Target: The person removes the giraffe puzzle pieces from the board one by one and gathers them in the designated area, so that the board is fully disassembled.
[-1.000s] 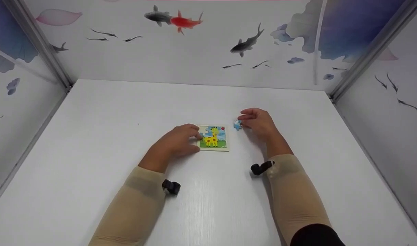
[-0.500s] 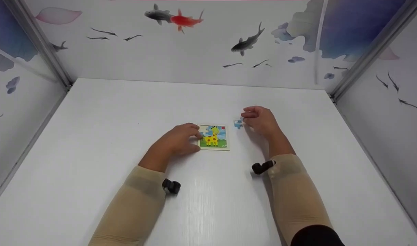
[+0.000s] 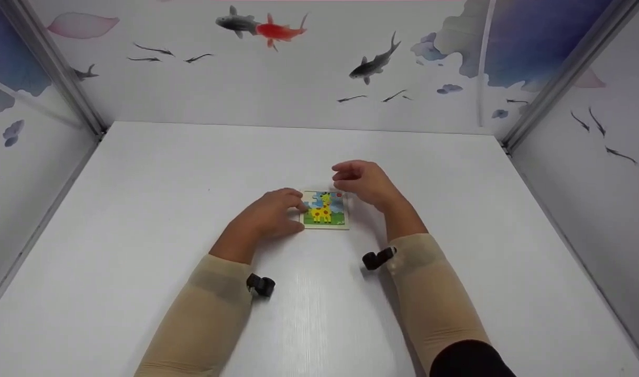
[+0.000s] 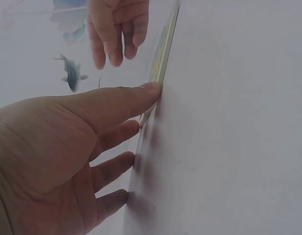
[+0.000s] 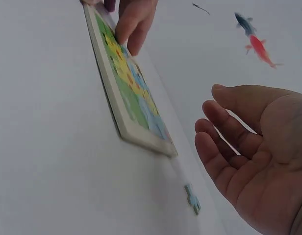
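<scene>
In the head view, a giraffe puzzle board is laid flat near the middle of the white table. Its left edge is bordered by the left hand, whose thumb is set at the near left corner and whose other fingertips are placed further up that side. A pale gap is left at the board's far left corner, so one piece appears to be missing there. The right hand is held above the far right corner; whether anything is held in it cannot be told from here.

In the left wrist view, the near left corner of the board is touched by the left thumb, with the fingers spread rather than wrapped around it. The right hand is seen beyond, with its fingers hanging loosely.

In the right wrist view, nothing is seen to be held by the right hand: its fingers are lightly bent, and the thumb is kept apart from them. A small blue loose piece is seen on the table, just beyond the board's far right corner and apart from it.

The step in hand is judged to be the filling of the gap while the board is steadied. For the next move, the piece would need to be pinched, lifted over the rim and turned to suit the gap.
</scene>
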### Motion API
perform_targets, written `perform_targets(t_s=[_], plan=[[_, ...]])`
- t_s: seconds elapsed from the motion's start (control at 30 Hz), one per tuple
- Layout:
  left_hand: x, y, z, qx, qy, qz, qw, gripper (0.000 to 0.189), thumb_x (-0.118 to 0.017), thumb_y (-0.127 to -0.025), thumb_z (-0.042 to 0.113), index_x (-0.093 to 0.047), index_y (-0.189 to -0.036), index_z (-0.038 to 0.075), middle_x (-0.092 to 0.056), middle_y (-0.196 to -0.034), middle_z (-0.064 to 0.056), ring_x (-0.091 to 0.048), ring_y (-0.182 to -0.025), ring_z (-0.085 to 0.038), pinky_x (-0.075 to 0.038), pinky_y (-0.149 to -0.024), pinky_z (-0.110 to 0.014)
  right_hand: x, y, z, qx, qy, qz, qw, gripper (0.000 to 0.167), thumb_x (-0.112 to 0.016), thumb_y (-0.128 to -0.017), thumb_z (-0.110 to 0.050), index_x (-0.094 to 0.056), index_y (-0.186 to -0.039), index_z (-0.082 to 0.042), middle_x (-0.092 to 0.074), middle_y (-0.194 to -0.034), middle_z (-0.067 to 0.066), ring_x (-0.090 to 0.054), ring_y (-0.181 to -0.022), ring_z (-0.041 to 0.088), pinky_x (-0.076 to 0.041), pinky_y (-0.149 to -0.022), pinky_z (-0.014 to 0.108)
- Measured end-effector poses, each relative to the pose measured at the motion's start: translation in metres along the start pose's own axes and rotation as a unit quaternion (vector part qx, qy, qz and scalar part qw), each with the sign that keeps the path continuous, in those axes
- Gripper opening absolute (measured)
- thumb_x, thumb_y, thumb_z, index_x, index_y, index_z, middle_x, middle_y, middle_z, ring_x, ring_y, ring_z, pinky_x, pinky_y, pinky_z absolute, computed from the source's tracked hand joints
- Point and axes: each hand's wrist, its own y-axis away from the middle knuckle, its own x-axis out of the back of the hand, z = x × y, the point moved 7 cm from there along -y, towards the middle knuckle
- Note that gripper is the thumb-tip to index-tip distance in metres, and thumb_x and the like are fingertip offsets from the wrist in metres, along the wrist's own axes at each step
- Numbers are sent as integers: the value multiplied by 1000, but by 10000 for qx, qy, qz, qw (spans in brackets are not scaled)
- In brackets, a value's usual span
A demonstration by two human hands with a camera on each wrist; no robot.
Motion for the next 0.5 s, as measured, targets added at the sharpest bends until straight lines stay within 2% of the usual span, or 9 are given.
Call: perform_targets(t_s=[0.23, 0.5], plan=[[1, 1, -1, -55, 51, 14, 10000, 43, -76, -99, 32, -71, -140, 19, -47, -168, -2, -36, -161, -30, -29, -134, -50, -27, 0, -13, 424, 366, -411, 9976, 39, -77, -100, -22, -70, -139, -23, -75, -125, -3, -68, -119, 20, -58, -108, 38], [1, 1, -2, -157, 117, 35, 9998, 42, -75, -99, 30, -71, -139, 19, -47, -167, -2, -37, -161, -31, -31, -133, -50, -41, -1, -4, 338, 1192, -672, 9900, 36, -77, -98, -20, -73, -134, -26, -70, -122, -2, -62, -115, 22, -55, -108, 41]])
